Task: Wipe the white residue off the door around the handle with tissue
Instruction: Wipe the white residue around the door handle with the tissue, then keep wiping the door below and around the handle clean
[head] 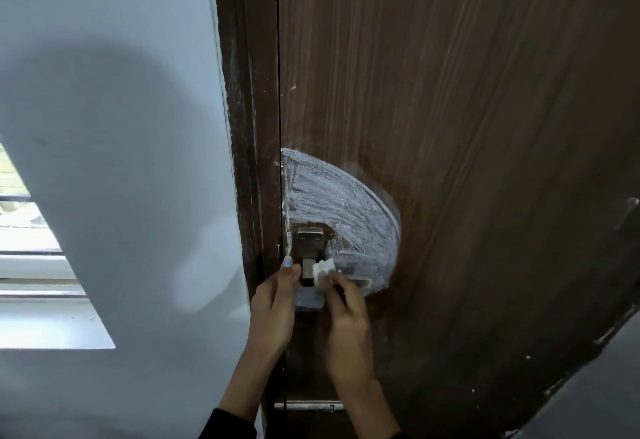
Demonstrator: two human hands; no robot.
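Observation:
A dark brown wooden door [450,92] carries a fan-shaped smear of white residue [339,203] above and to the right of the metal handle plate [309,241]. The lever handle [363,282] sticks out to the right, partly hidden by my fingers. My right hand [346,327] pinches a small wad of white tissue [323,267] against the plate just below its two screws. My left hand [277,303] rests on the left side of the handle plate, thumb tip up at the door's edge; whether it grips the plate I cannot tell.
The brown door frame [249,126] with white flecks runs down the left of the door. A pale wall [121,126] lies to the left, with a window opening [34,282] low in it. A metal strip [308,405] shows low on the door.

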